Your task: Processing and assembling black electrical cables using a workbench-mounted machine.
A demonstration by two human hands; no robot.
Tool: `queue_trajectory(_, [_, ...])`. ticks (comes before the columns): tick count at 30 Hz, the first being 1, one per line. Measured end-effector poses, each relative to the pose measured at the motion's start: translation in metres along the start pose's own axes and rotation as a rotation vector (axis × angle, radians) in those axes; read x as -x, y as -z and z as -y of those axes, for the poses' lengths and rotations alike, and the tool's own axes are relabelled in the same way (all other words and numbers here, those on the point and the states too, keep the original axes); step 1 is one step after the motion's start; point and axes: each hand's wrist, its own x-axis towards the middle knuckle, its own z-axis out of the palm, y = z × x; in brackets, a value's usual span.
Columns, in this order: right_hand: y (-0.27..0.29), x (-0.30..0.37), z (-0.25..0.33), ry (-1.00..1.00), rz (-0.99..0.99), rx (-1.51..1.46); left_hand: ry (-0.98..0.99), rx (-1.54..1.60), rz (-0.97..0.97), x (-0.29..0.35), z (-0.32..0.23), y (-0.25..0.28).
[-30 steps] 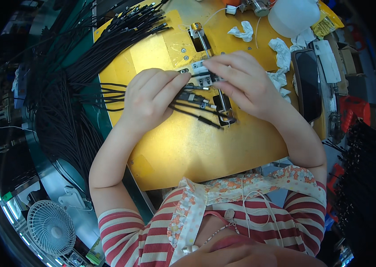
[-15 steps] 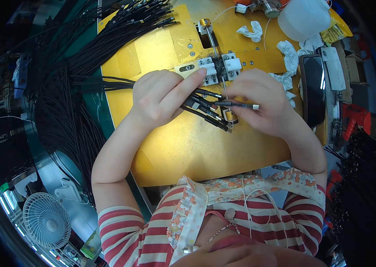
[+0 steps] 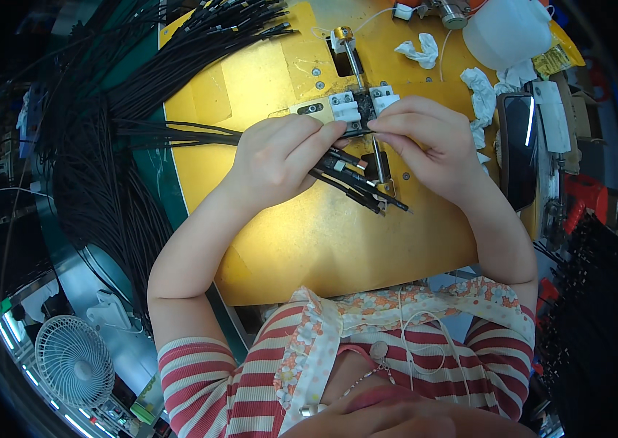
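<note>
My left hand (image 3: 276, 157) is closed round several black cables (image 3: 345, 171), whose connector ends fan out below its fingers toward the right. Between my two hands, one black cable lies level across the fixture. My right hand (image 3: 433, 146) pinches the end of that cable with thumb and fingertips. Just beyond the fingers stands the fixture, with a white left block (image 3: 344, 108) and a white right block (image 3: 384, 100), the latter partly hidden by my right hand. A metal rod (image 3: 353, 62) runs between the blocks. The pinched connector is mostly covered by my fingers.
A gold-coloured plate (image 3: 309, 255) covers the table. Bundles of black cables (image 3: 115, 175) hang at the left, and more cable ends (image 3: 229, 29) lie at the back. Crumpled tissues (image 3: 478, 95), a phone (image 3: 517, 150) and a white container (image 3: 502, 33) occupy the right side.
My right hand has moved up and left to the fixture, bringing one cable end between the blocks. My left hand has shifted slightly right with the bundle.
</note>
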Motion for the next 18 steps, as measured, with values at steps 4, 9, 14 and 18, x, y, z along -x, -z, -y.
queue_trajectory(4, [-0.003,0.000,-0.013,0.007,-0.079,0.086,0.030,0.019,-0.018,-0.002,0.002,-0.005])
queue_trajectory(9, [-0.004,-0.003,-0.023,-0.072,-0.053,0.133,0.120,-0.011,0.088,0.000,0.002,-0.004])
queue_trajectory(14, [-0.007,-0.005,-0.021,-0.108,-0.040,0.128,0.090,-0.045,0.117,-0.001,0.006,-0.003])
queue_trajectory(18, [-0.008,-0.004,-0.020,-0.101,-0.047,0.141,0.067,-0.062,0.111,0.000,0.007,-0.005])
